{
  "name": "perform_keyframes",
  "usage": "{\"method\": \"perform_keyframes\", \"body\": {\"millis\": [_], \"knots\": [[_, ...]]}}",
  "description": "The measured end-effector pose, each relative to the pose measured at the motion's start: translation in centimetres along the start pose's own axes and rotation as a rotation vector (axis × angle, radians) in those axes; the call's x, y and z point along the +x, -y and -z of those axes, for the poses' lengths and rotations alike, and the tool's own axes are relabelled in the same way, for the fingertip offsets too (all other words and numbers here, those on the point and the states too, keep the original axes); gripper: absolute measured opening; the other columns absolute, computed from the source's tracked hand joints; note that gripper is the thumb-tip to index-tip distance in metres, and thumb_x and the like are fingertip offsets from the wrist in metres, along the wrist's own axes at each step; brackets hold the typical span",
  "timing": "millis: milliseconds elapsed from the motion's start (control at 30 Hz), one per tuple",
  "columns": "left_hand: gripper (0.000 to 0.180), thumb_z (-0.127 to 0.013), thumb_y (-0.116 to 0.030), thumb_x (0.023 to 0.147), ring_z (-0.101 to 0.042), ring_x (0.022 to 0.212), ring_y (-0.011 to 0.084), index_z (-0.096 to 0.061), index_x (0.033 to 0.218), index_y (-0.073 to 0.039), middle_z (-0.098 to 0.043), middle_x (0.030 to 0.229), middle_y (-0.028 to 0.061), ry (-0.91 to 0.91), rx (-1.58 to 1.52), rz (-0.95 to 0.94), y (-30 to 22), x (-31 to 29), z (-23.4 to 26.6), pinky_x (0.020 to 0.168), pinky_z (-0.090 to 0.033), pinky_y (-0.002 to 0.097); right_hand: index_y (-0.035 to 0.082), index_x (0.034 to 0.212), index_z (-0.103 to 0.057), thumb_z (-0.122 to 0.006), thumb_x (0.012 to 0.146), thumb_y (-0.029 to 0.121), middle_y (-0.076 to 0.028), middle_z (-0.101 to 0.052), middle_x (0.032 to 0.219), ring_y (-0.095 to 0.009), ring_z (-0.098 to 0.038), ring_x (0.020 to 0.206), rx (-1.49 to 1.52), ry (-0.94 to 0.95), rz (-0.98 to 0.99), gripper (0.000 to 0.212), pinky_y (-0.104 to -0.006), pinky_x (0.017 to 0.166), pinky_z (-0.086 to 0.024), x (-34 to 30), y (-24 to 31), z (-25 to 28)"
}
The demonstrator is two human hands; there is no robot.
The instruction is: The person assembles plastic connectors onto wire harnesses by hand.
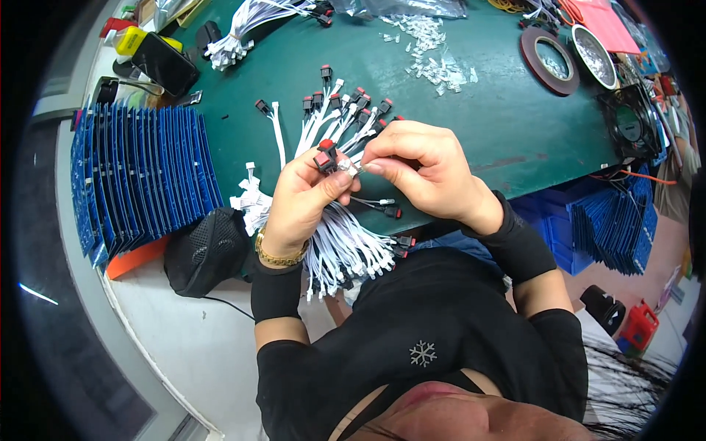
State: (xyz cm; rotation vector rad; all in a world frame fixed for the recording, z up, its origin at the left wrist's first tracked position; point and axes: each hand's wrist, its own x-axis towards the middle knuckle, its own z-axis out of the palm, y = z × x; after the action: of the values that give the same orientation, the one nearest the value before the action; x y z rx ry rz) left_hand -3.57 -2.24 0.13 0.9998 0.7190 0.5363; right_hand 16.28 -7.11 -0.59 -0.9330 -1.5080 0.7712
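My left hand [296, 197], with a gold bracelet at its wrist, is closed on black push-button switches [324, 159] with red caps. A small whitish piece [348, 170] shows at its thumb tip, just below the switches. The thumb and forefinger of my right hand [434, 170] pinch together right beside that piece; what lies between them is too small to name. Under and beyond both hands spreads a bunch of white cables [351, 239] with white plugs. More red-capped switches [362, 103] on white leads lie fanned out on the green table [493, 125].
Small clear plastic sleeves [425, 53] lie scattered at the back. Blue circuit boards [143, 173] stand in a row at left, beside a black mesh pouch [207, 251]. At right are a tape roll [531, 62], a bowl [593, 57] and a black fan [629, 123].
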Motion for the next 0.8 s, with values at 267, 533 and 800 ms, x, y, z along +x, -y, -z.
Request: {"method": "perform_keyframes", "body": {"millis": [267,533,800], "knots": [[0.018,-0.065,-0.007,0.086,-0.061,0.078,0.0101,-0.057,0.101,-0.001,-0.061,0.088,0.0038,0.021,0.013,0.023,-0.14,-0.19,-0.03,0.062,-0.047,0.0204,0.002,0.086,-0.066,-0.066,0.076,-0.002,-0.009,-0.063,0.074,-0.021,-0.06,0.064,-0.095,-0.012,0.015,0.011,-0.0305,0.059,-0.048,-0.03,-0.01,-0.15],[0.019,-0.066,-0.008,0.086,-0.06,0.078,0.0102,-0.057,0.101,-0.002,-0.06,0.088,0.0031,0.009,0.031,0.032,-0.25,-0.15,-0.19,0.062,-0.047,0.0205,0.001,0.084,-0.066,-0.068,0.075,0.001,-0.008,-0.062,0.072,-0.018,-0.056,0.057,-0.066,-0.021,-0.027,0.009,-0.0276,0.05,-0.043,-0.12,0.11,-0.03],[0.018,-0.066,-0.008,0.086,-0.06,0.078,0.01,-0.057,0.101,-0.002,-0.06,0.089,0.0027,0.019,0.028,0.032,-0.11,-0.18,0.08,0.063,-0.046,0.0208,0.002,0.082,-0.066,-0.069,0.075,0.003,-0.007,-0.063,0.072,-0.017,-0.054,0.055,-0.052,-0.011,-0.037,0.008,-0.0272,0.048,-0.042,-0.06,0.23,-0.17]]}}
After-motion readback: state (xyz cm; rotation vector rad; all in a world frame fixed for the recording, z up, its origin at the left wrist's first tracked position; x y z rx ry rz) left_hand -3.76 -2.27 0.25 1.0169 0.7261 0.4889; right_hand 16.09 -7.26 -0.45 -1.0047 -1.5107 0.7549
